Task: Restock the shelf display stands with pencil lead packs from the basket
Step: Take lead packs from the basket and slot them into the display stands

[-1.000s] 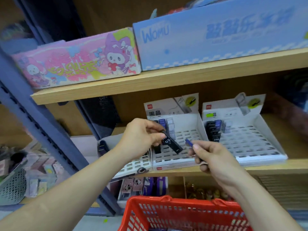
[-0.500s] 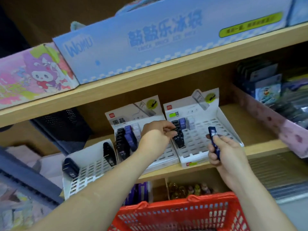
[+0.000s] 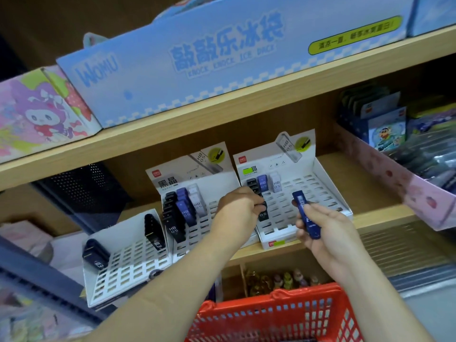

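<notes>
Left hand [image 3: 237, 208] covers most of the black pack [image 3: 263, 215] it pinches at the right stand's [image 3: 328, 183] left side; fingertips hidden. Right hand [image 3: 328, 233], in front of the stand, holds a blue pack [image 3: 304, 211]; its tiny print can't be read. Below the stand, red basket [image 3: 303, 294] is cut off at the bottom, inside not seen. Little bottles [image 3: 283, 280] btwn stand & basket: too blurry.

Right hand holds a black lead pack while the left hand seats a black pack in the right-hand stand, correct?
No. The head view shows the right hand holds a dark blue pack, not a black one. The left hand does seat a black pack in the right-hand stand.
</notes>
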{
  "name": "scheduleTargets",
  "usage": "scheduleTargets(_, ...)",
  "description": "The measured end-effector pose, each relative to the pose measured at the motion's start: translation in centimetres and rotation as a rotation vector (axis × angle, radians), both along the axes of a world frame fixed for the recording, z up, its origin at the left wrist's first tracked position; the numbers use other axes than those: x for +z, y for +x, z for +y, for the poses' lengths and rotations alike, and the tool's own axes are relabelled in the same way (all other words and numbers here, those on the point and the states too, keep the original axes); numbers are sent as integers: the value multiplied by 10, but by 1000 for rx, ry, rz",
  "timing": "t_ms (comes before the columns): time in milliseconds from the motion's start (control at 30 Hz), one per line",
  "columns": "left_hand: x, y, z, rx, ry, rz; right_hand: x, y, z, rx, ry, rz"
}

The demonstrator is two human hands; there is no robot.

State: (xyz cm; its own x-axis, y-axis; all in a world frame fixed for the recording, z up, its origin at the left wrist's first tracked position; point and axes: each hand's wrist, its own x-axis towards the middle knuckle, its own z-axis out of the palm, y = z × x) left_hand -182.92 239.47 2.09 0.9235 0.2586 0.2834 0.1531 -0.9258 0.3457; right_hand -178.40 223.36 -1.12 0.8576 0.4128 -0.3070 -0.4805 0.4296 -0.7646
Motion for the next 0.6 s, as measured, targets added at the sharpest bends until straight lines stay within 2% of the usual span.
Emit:
scheduleTargets(100,2,0,-2,20,55,39,1,0,-2,14,-1,-39)
scheduleTargets(167,10,-4,-7,86,-17,1,3,0,-2,24,-2,-52)
scheduleTargets(200,14,-8,-11,122,-124,-35,5,-1,-2,26,3,-51)
scheduleTargets(267,23,-19,-21,143,-506,-51,8,-2,-1,36,43,-46)
scheduleTargets(300,26,-24,-28,130,-705,-16,8,-3,0,40,81,-42)
scheduleTargets(367,29,-34,-38,101,-966,109,11,-4,2,55,167,-49)
scheduleTargets(467,25,-44,-41,137,-1239,123,12,-5,3,98,242,-107)
scheduleTargets(600,24,-49,-30,215,-1443,-86,13,-4,-2,244,215,-216)
